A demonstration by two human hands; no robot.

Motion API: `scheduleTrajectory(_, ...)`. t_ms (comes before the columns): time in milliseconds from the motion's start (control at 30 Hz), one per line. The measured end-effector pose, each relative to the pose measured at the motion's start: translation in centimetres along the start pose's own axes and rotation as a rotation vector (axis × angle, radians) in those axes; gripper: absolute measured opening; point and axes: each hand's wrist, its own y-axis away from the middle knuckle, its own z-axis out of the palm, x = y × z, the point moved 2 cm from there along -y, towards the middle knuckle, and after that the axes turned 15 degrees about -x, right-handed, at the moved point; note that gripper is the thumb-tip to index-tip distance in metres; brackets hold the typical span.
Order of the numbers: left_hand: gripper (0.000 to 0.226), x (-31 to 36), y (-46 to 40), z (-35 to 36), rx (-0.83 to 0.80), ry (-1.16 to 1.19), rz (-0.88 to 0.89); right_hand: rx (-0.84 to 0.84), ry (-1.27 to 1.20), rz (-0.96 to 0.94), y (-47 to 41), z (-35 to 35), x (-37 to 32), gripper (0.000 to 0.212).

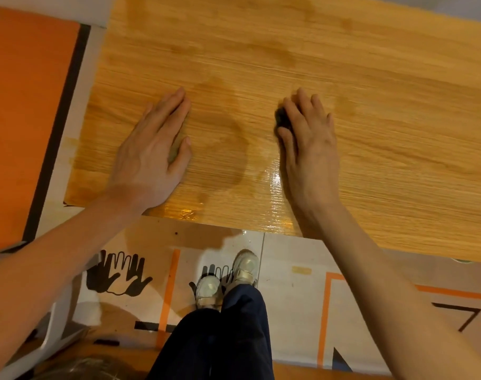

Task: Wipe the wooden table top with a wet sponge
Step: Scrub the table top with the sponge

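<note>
Dark trousers (220, 344), patterned floor (288, 272), wet wooden table top (261, 64), right hand (308, 141) covering sponge (281, 117)

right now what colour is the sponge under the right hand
Dark, near black sponge, mostly hidden under the right hand; head view.

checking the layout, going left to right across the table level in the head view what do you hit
orange panel → left hand flat on the wooden table top → wet patch → dark sponge → right hand covering it
</note>
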Motion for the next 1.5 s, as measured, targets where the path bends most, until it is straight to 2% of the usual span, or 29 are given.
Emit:
scheduleTrajectory(200, 0.058, 0.0, -0.1, -0.1, 0.009, 0.057, -0.013, -0.136, -0.024, -0.133, 10.6, 2.1, -2.7, 0.043)
scheduleTrajectory(333, 0.055, 0.0, -0.1, 0.0, 0.065, 0.06, 0.031, -0.215, 0.029, -0.238, 5.9, 1.8, -2.6, 0.042)
scheduleTrajectory(467, 0.054, 0.2, 0.1, 0.0, 0.06, 0.059, 0.043, -0.124, -0.001, -0.162, -1.9, 1.5, -3.0, 0.042)
scheduleTrajectory(567, 0.057, 0.2, 0.1, -0.1, 0.021, 0.066, -0.017, -0.142, -0.029, -0.15, 1.0, 1.7, -3.3, 0.044)
scheduleTrajectory(700, 0.059, 0.1, -0.1, -0.3, -0.007, 0.078, -0.05, -0.241, 0.044, -0.29, 9.2, 3.1, -3.9, 0.046)
scheduleTrajectory(800, 0.058, 0.3, -0.2, -0.3, -0.02, 0.09, -0.056, -0.225, 0.015, -0.354, 6.4, 3.2, -4.1, 0.043)
scheduleTrajectory(933, 0.057, 0.4, -0.2, -0.5, -0.037, 0.118, -0.048, -0.149, -0.024, -0.21, -2.1, 3.1, -5.9, 0.04)
scheduleTrajectory(1000, 0.057, 0.3, -0.3, -0.6, -0.051, 0.135, -0.042, -0.108, -0.029, -0.159, -3.3, 3.0, -6.5, 0.04)
scheduleTrajectory(1067, 0.058, 0.3, -0.4, -0.5, -0.062, 0.138, -0.043, -0.144, 0.0, -0.165, -1.5, 2.2, -5.3, 0.043)
scheduleTrajectory(1133, 0.059, 0.4, -0.3, -0.4, -0.066, 0.125, -0.057, -0.146, 0.013, -0.092, 1.6, 0.3, -2.0, 0.044)
scheduleTrajectory(1233, 0.061, 0.2, -0.2, -0.4, -0.077, 0.096, -0.053, -0.014, -0.037, 0.137, 4.9, -2.4, 2.5, 0.043)
scheduleTrajectory(1333, 0.062, 0.0, -0.3, -0.5, -0.129, 0.069, -0.045, 0.089, -0.081, 0.282, 4.4, -1.5, 1.3, 0.044)
scheduleTrajectory(1400, 0.062, -0.1, -0.3, -0.5, -0.158, 0.07, -0.059, 0.084, -0.052, 0.251, 2.7, 0.5, -2.0, 0.045)
scheduleTrajectory(1500, 0.062, 0.0, -0.4, -0.7, -0.168, 0.097, -0.068, 0.008, -0.013, 0.08, 0.0, 3.5, -6.8, 0.045)
